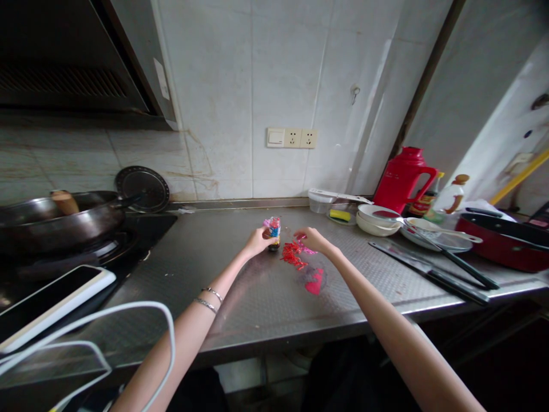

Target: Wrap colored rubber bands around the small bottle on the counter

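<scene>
My left hand (257, 241) is closed around a small clear jar (275, 231), upright on the steel counter, with red, blue and pink bits inside and a dark bottom. Just to the right, my right hand (315, 239) has its fingers bent together over the far side of a loose pile of thin red strips (292, 255). Whatever its fingertips hold is too small to make out. Pink strips (307, 248) lie under that hand. Nearer to me, a flat red piece (314, 281) rests on the counter.
At left, a wok (55, 220) sits on the stove, with a white phone-like device (55, 303) and a looped white cable (141, 305) closer in. To the right are a knife (433, 273), white bowls (377, 223), a red thermos (403, 180) and a red pot (497, 240).
</scene>
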### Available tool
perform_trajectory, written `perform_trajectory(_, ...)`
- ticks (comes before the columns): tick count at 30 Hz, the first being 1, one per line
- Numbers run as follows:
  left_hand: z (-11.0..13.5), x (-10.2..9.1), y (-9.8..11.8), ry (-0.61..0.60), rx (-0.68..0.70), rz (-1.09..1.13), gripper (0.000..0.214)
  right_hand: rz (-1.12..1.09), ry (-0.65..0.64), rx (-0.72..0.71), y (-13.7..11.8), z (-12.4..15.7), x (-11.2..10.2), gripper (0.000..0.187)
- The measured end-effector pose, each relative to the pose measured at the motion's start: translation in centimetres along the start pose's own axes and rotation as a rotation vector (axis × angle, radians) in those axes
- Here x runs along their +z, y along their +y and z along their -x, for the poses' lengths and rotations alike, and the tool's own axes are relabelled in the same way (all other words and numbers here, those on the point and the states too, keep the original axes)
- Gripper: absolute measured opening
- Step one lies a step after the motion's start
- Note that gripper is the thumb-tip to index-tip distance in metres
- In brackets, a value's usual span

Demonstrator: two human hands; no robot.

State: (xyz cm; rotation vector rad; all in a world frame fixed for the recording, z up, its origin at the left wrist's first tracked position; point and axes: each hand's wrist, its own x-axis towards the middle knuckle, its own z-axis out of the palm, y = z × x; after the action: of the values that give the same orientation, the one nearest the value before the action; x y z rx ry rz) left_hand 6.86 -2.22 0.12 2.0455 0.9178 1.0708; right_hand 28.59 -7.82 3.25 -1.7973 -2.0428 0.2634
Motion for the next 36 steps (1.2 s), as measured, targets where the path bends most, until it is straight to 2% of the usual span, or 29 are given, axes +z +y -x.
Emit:
perform_trajectory(7,0.1,0.0,0.3,-0.008,0.007,0.012,0.028,0.047,-0.079,0.021,-0.5,-1.1,0.6,0.046)
perform_trajectory(14,0.1,-0.1,0.2,-0.003,0.011,0.006,0.03,0.043,-0.075,0.035,-0.8,-1.0,1.2,0.043)
perform_trajectory(22,0.0,0.0,-0.1,-0.008,0.033,-0.007,0.03,-0.089,-0.147,0.029,-1.5,-1.0,1.0,0.043)
perform_trajectory(24,0.0,0.0,-0.1,-0.01,0.033,-0.006,0.03,-0.101,-0.127,0.018,-1.3,-1.1,0.7,0.045)
perform_trajectory(30,0.1,0.0,0.2,-0.008,0.019,0.0,0.03,0.029,-0.07,0.027,-0.8,-1.6,0.6,0.044)
perform_trajectory(36,0.0,-0.1,0.3,-0.016,-0.021,0.05,0.033,0.109,-0.13,0.077,-1.3,-2.2,1.4,0.039)
